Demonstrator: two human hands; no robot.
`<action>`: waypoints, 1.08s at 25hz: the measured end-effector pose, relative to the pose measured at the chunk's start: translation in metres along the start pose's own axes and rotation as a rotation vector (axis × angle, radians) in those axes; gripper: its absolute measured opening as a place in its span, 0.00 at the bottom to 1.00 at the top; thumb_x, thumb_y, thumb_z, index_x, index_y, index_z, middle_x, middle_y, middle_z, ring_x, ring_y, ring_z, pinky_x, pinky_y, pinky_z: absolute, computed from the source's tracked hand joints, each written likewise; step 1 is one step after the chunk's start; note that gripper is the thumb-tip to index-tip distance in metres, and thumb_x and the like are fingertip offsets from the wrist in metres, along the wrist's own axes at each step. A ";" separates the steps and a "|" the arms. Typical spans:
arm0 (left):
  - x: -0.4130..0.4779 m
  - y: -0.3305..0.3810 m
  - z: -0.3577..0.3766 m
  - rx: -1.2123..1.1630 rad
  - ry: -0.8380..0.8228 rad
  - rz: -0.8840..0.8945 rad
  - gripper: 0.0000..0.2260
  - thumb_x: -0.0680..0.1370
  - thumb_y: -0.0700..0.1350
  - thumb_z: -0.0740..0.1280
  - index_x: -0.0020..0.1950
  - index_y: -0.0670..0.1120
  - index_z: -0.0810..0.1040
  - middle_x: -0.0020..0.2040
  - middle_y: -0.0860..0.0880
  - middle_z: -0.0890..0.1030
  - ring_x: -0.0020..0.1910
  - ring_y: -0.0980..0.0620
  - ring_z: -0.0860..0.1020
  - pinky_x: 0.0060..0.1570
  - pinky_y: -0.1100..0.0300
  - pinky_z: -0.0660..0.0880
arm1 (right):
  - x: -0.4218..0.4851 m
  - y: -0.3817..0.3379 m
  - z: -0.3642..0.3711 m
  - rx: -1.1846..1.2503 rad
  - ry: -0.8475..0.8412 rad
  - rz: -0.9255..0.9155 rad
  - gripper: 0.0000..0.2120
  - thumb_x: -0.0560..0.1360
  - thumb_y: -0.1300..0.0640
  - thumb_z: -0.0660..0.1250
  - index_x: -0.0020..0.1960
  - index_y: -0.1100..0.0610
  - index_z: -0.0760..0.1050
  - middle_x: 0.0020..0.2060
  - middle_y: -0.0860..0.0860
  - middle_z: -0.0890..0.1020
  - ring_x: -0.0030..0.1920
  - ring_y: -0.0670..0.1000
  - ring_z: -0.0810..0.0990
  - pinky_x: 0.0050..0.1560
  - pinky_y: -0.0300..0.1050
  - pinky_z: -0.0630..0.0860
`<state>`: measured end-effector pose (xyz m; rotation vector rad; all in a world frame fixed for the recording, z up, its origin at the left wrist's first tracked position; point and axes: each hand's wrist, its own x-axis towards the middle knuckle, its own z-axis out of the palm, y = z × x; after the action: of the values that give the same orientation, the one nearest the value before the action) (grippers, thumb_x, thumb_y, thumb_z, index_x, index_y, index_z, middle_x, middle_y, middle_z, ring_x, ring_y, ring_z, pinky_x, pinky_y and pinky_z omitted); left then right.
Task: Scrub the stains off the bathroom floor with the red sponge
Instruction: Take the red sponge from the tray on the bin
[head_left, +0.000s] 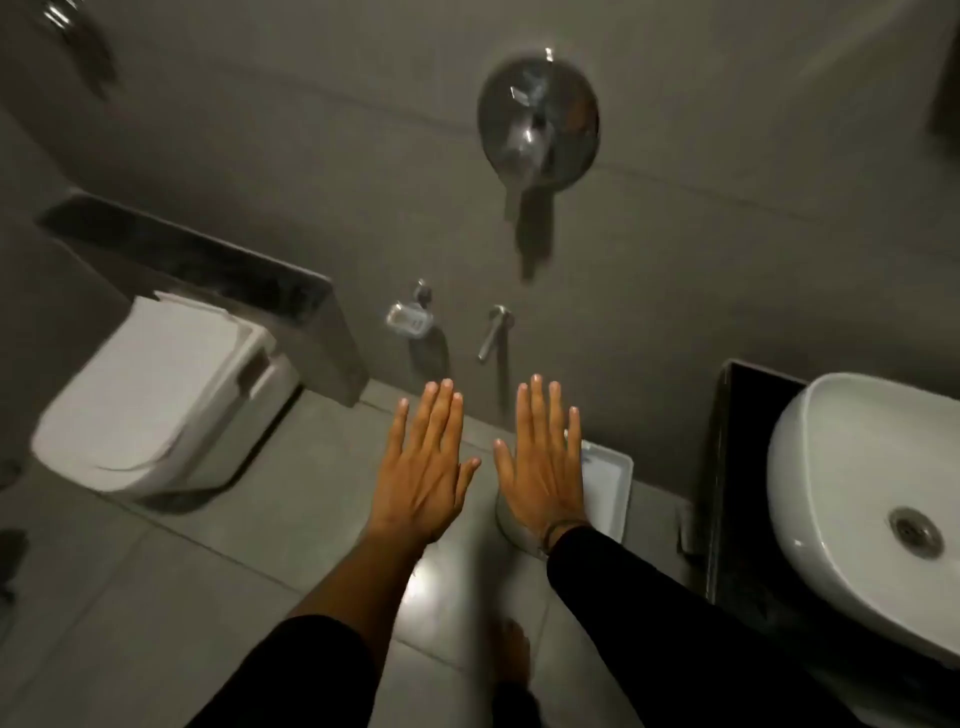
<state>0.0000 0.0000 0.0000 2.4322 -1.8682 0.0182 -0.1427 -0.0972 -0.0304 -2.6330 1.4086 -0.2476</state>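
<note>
My left hand (423, 467) and my right hand (543, 462) are stretched out side by side in front of me, palms down, fingers straight and slightly apart, holding nothing. Below them lies the grey tiled bathroom floor (156, 597), with a bright reflection between my forearms. No red sponge shows in the head view. I cannot make out stains on the tiles in this dim light. A bare foot (511, 654) stands on the floor under my right arm.
A white wall-hung toilet (150, 410) with its lid down is at the left. A white basin (872, 504) on a dark counter is at the right. A white bin (608, 483) stands against the wall under my right hand. Chrome fittings (537, 124) hang on the wall.
</note>
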 end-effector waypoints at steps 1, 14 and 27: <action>0.006 0.012 0.026 -0.007 -0.052 0.021 0.35 0.86 0.61 0.55 0.86 0.39 0.61 0.88 0.39 0.59 0.87 0.40 0.57 0.85 0.37 0.56 | -0.004 0.017 0.020 -0.030 -0.073 0.049 0.38 0.86 0.42 0.59 0.89 0.59 0.51 0.89 0.59 0.52 0.89 0.61 0.52 0.87 0.67 0.58; 0.104 0.141 0.411 -0.342 -0.619 -0.043 0.36 0.85 0.63 0.45 0.89 0.45 0.51 0.89 0.43 0.55 0.89 0.40 0.50 0.87 0.43 0.46 | -0.007 0.226 0.352 0.347 -0.464 0.508 0.40 0.87 0.41 0.59 0.89 0.57 0.44 0.89 0.58 0.52 0.89 0.61 0.52 0.88 0.63 0.57; 0.184 0.185 0.535 -0.677 -0.778 -0.704 0.28 0.82 0.56 0.69 0.78 0.46 0.68 0.71 0.43 0.77 0.67 0.42 0.79 0.61 0.49 0.77 | 0.055 0.294 0.480 0.957 -0.238 1.262 0.18 0.77 0.63 0.77 0.66 0.58 0.81 0.62 0.59 0.88 0.64 0.65 0.85 0.64 0.65 0.86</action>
<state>-0.1505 -0.2599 -0.5142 2.5216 -0.7505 -1.4784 -0.2487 -0.2807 -0.5552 -0.7717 1.8657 -0.2972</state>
